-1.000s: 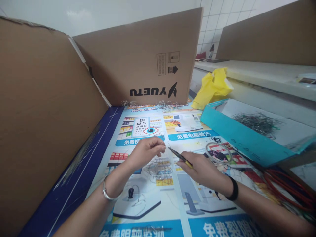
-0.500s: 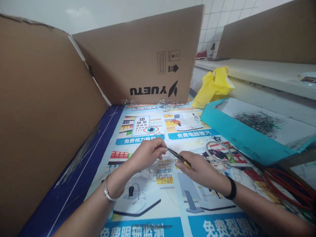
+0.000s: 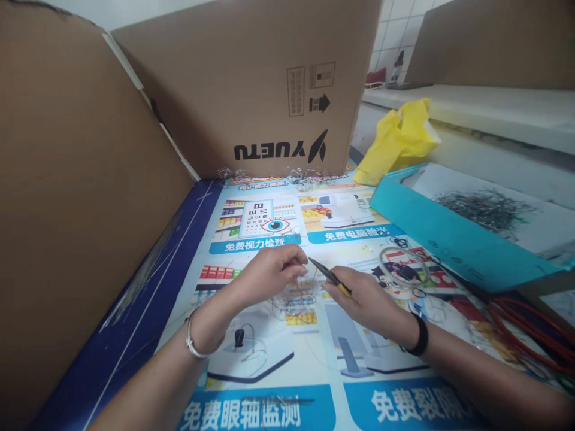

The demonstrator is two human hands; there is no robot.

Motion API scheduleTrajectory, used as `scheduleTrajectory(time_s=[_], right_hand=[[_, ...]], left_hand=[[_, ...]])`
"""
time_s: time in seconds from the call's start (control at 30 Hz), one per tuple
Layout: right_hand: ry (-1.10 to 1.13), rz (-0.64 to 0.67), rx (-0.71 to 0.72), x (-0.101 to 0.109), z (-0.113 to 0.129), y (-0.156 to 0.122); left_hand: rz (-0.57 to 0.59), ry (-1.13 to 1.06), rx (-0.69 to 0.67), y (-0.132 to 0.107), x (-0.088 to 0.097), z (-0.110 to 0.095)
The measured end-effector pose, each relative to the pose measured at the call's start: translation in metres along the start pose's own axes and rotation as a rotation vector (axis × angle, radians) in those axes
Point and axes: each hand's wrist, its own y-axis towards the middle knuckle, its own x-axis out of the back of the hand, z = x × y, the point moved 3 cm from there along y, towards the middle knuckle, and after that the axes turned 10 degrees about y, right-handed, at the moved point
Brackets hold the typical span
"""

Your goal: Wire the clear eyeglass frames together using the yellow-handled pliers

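Over the middle of the printed table sheet (image 3: 314, 353), my right hand (image 3: 366, 299) is closed around the yellow-and-black handles of a pair of thin-nosed pliers (image 3: 330, 275). Their dark tip points up and left, close to my left fingertips. My left hand (image 3: 274, 269) is pinched shut; whatever sits between its fingers is too small to make out. Beneath the hands lies a loose tangle of thin wire (image 3: 291, 302). Further down the sheet, a black piece (image 3: 240, 338) with a thin curved line beside it may be print or an object.
On the right stands a turquoise box (image 3: 431, 233) holding a heap of thin wire pieces (image 3: 487, 209). A clear ring-shaped coil (image 3: 404, 266), orange-red cords (image 3: 525, 329) and a yellow bag (image 3: 398, 140) are nearby. Cardboard panels (image 3: 202, 90) wall off the left and back.
The pliers' tip has drawn slightly away from my left fingertips. My view has tipped downward a little; the left fingers stay pinched and the right hand keeps its hold on the pliers.
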Motion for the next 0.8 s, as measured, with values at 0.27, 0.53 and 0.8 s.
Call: scheduleTrajectory(time_s=[0.27,0.53,0.8], right_hand=[[-0.16,-0.052,0.082,-0.002,-0.011,0.003],[-0.247,-0.08,0.177,-0.006,-0.014,0.0],[-0.3,-0.105,0.209,-0.009,-0.018,-0.002]], left_hand=[[-0.086,-0.073,-0.003,-0.006,0.01,0.03],[0.047,-0.112,0.115,-0.016,0.0,0.063],[0.089,-0.075,0.108,-0.016,-0.009,0.064]])
